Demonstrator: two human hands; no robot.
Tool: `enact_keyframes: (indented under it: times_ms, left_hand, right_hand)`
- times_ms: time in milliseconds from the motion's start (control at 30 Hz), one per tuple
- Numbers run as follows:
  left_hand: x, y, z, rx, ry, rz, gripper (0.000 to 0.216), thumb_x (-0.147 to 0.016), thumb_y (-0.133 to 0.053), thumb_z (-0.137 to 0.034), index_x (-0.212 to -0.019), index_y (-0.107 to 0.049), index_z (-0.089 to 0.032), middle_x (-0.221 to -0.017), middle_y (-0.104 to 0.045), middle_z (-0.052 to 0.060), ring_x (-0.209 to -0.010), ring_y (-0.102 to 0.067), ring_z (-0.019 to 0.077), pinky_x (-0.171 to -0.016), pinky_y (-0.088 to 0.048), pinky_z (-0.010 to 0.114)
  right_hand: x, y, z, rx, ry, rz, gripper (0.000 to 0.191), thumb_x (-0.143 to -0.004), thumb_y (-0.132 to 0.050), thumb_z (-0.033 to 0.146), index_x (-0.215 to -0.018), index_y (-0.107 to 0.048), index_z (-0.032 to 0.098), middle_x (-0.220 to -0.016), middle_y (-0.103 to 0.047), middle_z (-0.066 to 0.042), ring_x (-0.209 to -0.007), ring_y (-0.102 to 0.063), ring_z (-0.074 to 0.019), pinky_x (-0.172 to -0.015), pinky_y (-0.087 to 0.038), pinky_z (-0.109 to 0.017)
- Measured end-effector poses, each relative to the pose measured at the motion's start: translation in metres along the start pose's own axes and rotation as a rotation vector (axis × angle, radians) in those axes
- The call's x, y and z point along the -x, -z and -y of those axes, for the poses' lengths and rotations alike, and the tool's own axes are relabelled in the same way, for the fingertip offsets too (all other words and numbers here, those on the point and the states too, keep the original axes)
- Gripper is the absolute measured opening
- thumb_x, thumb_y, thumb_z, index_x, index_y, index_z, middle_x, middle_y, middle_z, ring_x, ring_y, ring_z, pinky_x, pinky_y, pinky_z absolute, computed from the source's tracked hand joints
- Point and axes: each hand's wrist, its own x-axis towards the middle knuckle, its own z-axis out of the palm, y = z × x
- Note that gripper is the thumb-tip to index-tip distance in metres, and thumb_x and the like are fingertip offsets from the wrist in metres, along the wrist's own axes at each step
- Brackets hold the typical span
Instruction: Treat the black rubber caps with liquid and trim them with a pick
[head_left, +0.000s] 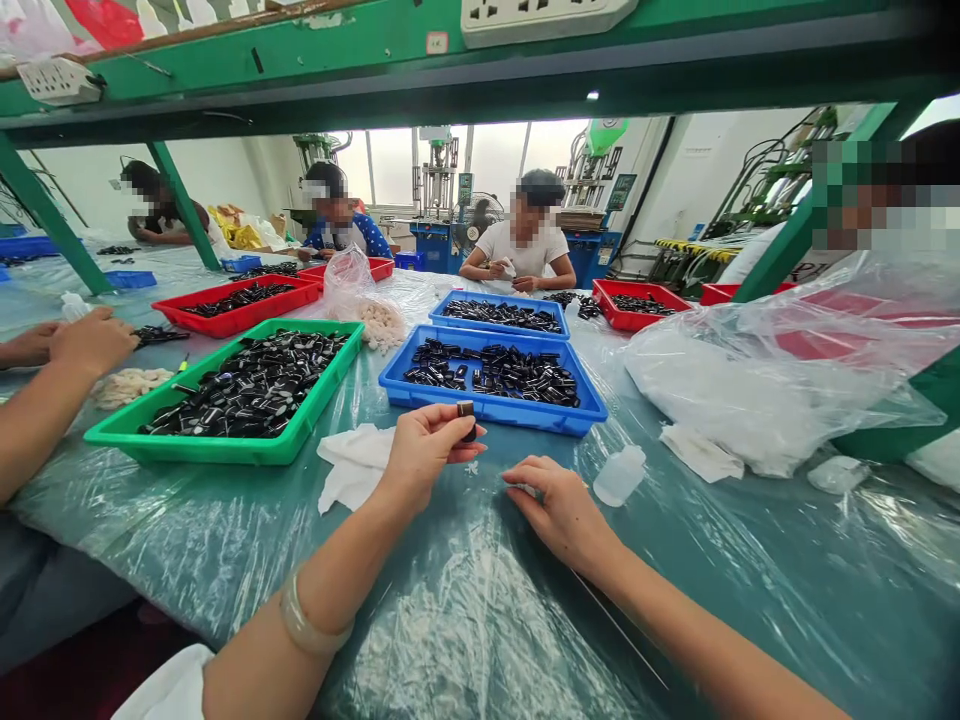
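Observation:
Between the thumb and fingers of my left hand [427,450] is a small black cylindrical piece [466,422] with a thin shiny band near its top, held upright. My right hand [559,505] is a short way to the right, its fingers curled in toward the thumb. A pale bit shows between those fingers, too small to name. Just beyond the hands, a blue tray [495,408] holds many similar black pieces. A white cloth [356,460] lies beside my left wrist. Right of my right hand, a small translucent bottle [620,475] lies tilted on the table.
A green tray [217,450] of black pieces stands at left, near a co-worker's hands [86,345]. Behind are another blue tray [501,327] and red trays [240,318]. A plastic bag [780,370] bulges at right. A green shelf [375,60] crosses overhead. Plastic sheeting covers the table [480,620].

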Motion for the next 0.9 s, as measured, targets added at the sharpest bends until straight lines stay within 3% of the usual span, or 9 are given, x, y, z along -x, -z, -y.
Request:
enact_keyframes:
  times_ms: [233,400,633,900]
  left_hand:
    - [0.001,-0.002,-0.002,0.008,0.018,0.050,0.016,-0.065,-0.067,-0.022,-0.074,-0.064,-0.009,-0.068,-0.068,0.006,-0.055,-0.063,0.0113,-0.052,-0.050,0.019]
    - [0.002,-0.003,0.000,0.018,0.045,0.087,0.015,-0.064,-0.067,-0.023,-0.070,-0.063,-0.010,-0.065,-0.067,0.005,-0.053,-0.061,0.0101,-0.050,-0.048,0.017]
    - [0.010,-0.007,0.008,0.013,0.139,0.238,0.024,-0.060,-0.071,-0.025,-0.077,-0.063,-0.010,-0.073,-0.069,0.009,-0.056,-0.064,0.0126,-0.053,-0.049,0.020]
    - [0.024,-0.024,0.023,-0.088,0.212,0.479,0.029,-0.060,-0.072,-0.029,-0.080,-0.065,-0.009,-0.072,-0.068,0.009,-0.058,-0.063,0.0131,-0.053,-0.048,0.021]
  right_hand:
    - [-0.038,-0.019,0.004,0.150,0.005,0.129,0.018,-0.084,-0.046,0.011,-0.083,-0.063,0.017,-0.079,-0.062,-0.003,-0.078,-0.055,-0.0174,-0.068,-0.042,-0.031]
    - [-0.044,-0.027,0.003,0.159,-0.015,0.134,0.012,-0.085,-0.050,0.022,-0.081,-0.059,0.015,-0.086,-0.061,-0.003,-0.082,-0.055,-0.0161,-0.073,-0.041,-0.034]
    - [-0.009,0.003,0.001,-0.092,-0.153,0.005,0.019,-0.080,-0.045,0.022,-0.068,-0.059,0.017,-0.061,-0.061,-0.002,-0.056,-0.053,-0.0152,-0.055,-0.038,-0.028]
    - [0.032,0.037,-0.001,-0.524,-0.401,-0.145,0.018,-0.067,-0.062,0.033,-0.068,-0.069,0.017,-0.069,-0.071,-0.006,-0.063,-0.063,-0.0186,-0.058,-0.050,-0.028]
